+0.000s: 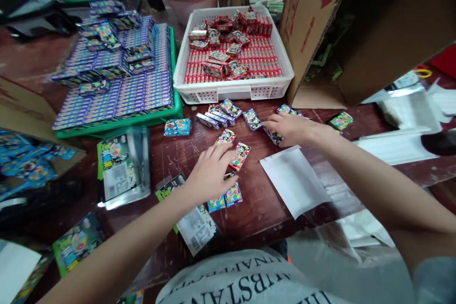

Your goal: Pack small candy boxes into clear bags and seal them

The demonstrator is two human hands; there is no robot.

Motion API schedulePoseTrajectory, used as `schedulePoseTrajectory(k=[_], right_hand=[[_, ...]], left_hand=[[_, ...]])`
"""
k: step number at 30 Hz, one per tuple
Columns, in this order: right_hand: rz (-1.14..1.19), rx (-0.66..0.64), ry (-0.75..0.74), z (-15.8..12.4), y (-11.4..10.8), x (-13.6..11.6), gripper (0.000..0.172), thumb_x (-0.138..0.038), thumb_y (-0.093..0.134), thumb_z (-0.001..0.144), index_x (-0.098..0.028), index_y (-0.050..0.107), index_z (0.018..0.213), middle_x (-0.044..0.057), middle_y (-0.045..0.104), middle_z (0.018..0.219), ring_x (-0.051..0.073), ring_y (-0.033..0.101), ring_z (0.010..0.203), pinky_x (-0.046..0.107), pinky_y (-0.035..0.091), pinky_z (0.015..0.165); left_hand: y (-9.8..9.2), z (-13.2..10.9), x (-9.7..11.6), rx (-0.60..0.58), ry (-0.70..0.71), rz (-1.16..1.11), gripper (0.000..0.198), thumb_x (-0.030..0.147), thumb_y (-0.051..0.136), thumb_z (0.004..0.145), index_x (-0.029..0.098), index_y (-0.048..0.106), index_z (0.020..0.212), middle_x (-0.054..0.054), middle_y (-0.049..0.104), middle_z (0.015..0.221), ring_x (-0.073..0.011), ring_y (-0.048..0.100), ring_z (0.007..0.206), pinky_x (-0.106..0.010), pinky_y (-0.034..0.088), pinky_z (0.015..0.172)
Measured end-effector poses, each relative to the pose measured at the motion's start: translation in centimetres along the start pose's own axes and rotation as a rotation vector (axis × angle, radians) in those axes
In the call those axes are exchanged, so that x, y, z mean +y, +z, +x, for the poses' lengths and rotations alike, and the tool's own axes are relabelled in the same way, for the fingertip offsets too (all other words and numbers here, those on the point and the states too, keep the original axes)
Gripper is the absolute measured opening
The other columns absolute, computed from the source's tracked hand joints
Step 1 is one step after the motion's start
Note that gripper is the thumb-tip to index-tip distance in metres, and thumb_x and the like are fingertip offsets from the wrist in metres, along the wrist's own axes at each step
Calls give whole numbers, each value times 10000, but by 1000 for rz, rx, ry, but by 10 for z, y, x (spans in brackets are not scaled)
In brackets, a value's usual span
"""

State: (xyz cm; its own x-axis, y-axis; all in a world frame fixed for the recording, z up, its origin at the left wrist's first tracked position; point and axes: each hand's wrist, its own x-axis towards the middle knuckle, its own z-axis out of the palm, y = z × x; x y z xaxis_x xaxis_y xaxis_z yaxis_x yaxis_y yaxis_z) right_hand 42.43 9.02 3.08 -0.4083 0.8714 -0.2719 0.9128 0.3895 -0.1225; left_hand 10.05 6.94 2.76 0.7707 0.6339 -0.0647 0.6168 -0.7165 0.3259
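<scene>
My left hand (212,173) lies low over the table, its fingers stretched out and apart. Beneath and beside its fingertips are two small red printed boxes, one nearer (241,156) and one farther (225,137). Two blue and purple boxes (233,193) lie by its thumb, partly covered by the hand. My right hand (292,128) has its fingers closed around a small purple box (272,136). Another purple box (252,119) lies just left of it, and one more (287,109) sits behind the hand. Several purple boxes (221,116) form a loose group between both hands and the white crate.
A white crate (233,92) holds red boxes; a green tray (174,69) carries stacked purple ones. Cardboard cartons stand right (313,19) and left (28,109). Printed pouches (121,166), a white sheet (295,180), light-blue boxes (177,127) and a green box (341,121) lie about.
</scene>
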Motion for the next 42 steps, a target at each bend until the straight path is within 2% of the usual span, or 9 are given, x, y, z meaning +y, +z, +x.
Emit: schedulePoseTrajectory(k=[4,6,9,14,18,26,30,36,42], right_hand=[[164,305,132,-27,-12,-35,826,-469,773,765,-213,432,1473,144,522,1329,314,585,1142,414,499,974],[204,397,264,-47,-2,-66,566,-463,696,854,-225,530,1340,126,575,1232,298,609,1068,402,516,909],[150,303,322,-72,32,-121,236,-220,525,945,-252,609,1164,101,641,1053,285,618,998,380,508,848],[254,184,310,-92,73,-171,459,-263,578,945,-190,465,1383,141,612,1139,301,609,1026,407,537,852],[355,247,238,-99,64,-152,1038,-486,782,800,-207,153,1577,174,504,1411,368,504,1238,501,481,1004],[268,123,9,-75,55,-136,911,-361,703,822,-195,231,1584,156,558,1393,364,477,1239,523,405,1035],[275,114,11,-74,59,-136,876,-342,659,822,-156,249,1574,168,536,1401,351,476,1246,505,402,1053],[220,133,92,-89,69,-121,895,-299,652,795,-150,239,1575,189,504,1453,368,464,1292,528,389,1067],[264,181,185,-104,48,-72,886,-492,710,839,-170,300,1555,181,492,1500,346,477,1332,504,401,1075]], left_hand=[[-8,40,-13,-84,162,8,717,296,664,842,221,383,1498,-112,420,1552,-328,369,1403,-490,334,1134],[-5,54,-16,-147,211,18,754,324,689,822,198,381,1500,-115,475,1508,-334,397,1373,-490,334,1126],[2,63,-14,-170,202,28,726,407,707,822,166,444,1454,-123,563,1407,-341,448,1312,-496,354,1096],[6,38,-8,-21,115,23,652,501,634,905,168,458,1437,-135,509,1473,-336,425,1348,-499,350,1087],[11,-10,-2,-14,30,-39,807,646,677,824,193,436,1446,-138,504,1467,-345,446,1325,-507,354,1083],[33,-57,-3,-77,-6,-52,800,453,758,783,163,426,1451,-150,510,1438,-338,475,1290,-493,355,1090],[22,-28,-5,-33,27,-104,917,569,737,771,184,342,1504,-154,432,1524,-348,404,1377,-498,318,1138],[21,51,-3,-52,87,-21,889,407,671,820,141,242,1551,-168,452,1510,-356,360,1409,-505,298,1146],[28,69,5,15,135,57,819,426,665,815,108,360,1506,-182,583,1355,-369,501,1271,-498,346,1103]])
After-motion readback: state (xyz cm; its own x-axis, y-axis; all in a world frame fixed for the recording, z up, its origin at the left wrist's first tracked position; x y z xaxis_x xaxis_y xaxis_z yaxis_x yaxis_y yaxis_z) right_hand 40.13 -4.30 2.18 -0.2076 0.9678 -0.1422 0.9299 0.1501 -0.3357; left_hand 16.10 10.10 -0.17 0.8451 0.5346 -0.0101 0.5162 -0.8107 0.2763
